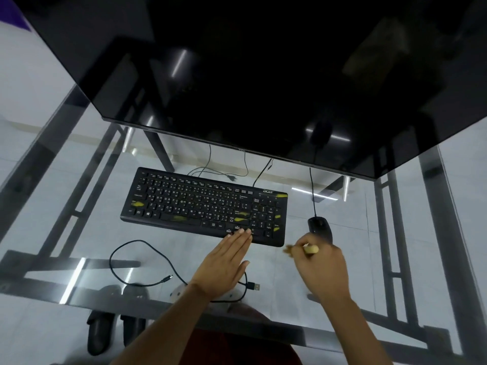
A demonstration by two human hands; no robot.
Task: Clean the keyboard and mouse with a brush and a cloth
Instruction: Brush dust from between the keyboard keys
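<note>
A: Where did the keyboard (204, 206) sit?
B: On the glass desk (369, 241), before the monitor (250, 75); mouse (319, 227) just to its right, loose cable (147, 262) in front.

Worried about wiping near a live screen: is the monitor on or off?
Apparently off. The monitor is uniformly black, showing only reflections of the room and the mouse; standby cannot be ruled out.

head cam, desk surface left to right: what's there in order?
Loose black USB cable → keyboard → left hand, fingertips on the keyboard's near edge → brush gripped in the right hand → mouse.
</note>
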